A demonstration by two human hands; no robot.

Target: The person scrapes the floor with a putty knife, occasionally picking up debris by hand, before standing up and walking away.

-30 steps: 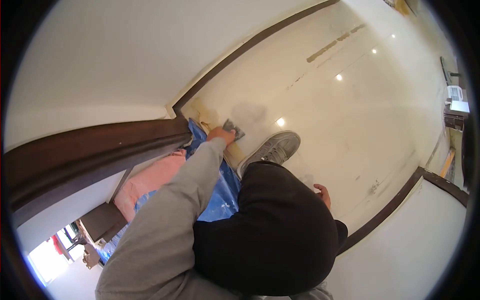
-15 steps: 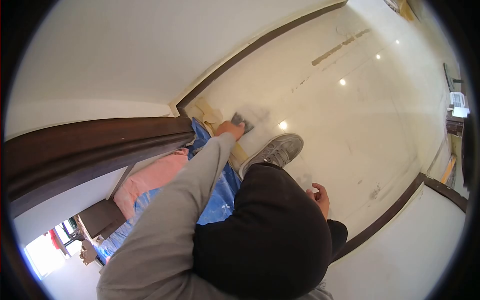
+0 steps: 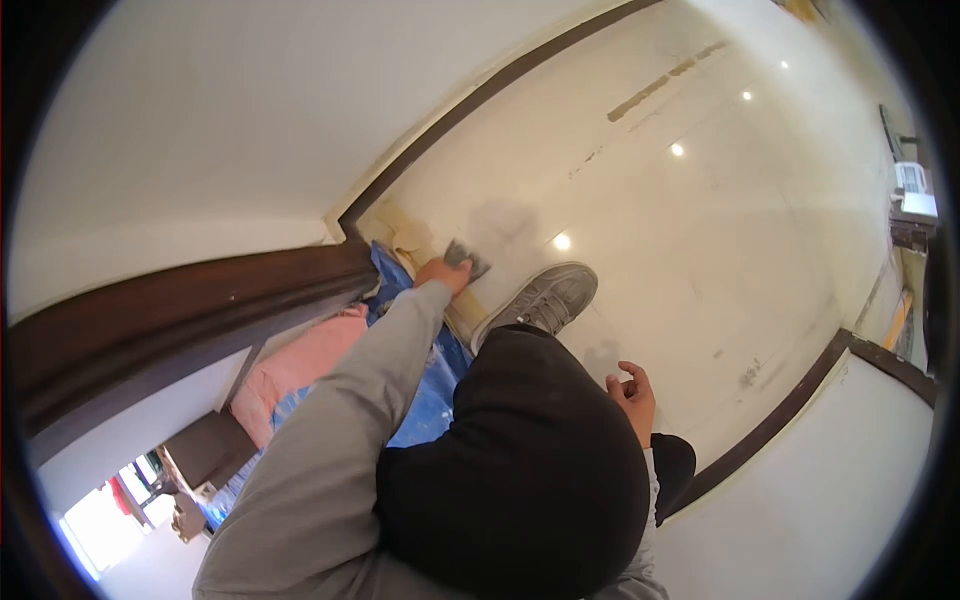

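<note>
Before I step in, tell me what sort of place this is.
Probably a room or passage inside a building under renovation: a blue sheet lies beside dark wood trim, grey smudges mark the pale floor, and the left hand grips a flat dark tool there.

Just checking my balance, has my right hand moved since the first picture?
Yes, the right hand has shifted leftward in the picture, away from the dark smudge on the floor. More of it shows beside the knee.
</note>
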